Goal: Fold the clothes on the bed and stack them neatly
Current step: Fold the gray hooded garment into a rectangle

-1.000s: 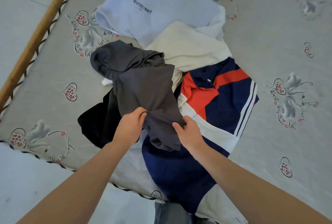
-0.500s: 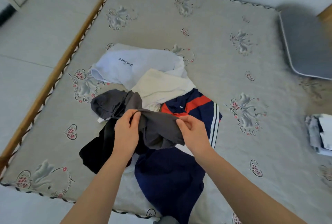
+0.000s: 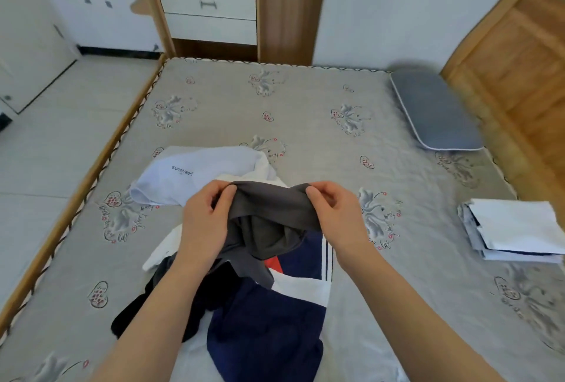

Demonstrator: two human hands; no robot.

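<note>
The dark grey garment (image 3: pixel 266 228) has risen off the pile since half a second ago, and both hands have lifted and spread apart. The left hand (image 3: pixel 204 222) pinches its top edge between thumb and curled fingers; the right hand (image 3: pixel 336 216) pinches the other end likewise, the cloth sagging between them. Below lie a navy, red and white shirt (image 3: pixel 275 320), a black garment (image 3: pixel 137 317) at 7 o'clock and a pale blue top (image 3: pixel 195 176) at 11 o'clock. Folded clothes (image 3: pixel 516 231) sit at 3 o'clock on the bed (image 3: pixel 305 112), a grey pillow (image 3: pixel 434 112) at 2 o'clock.
</note>
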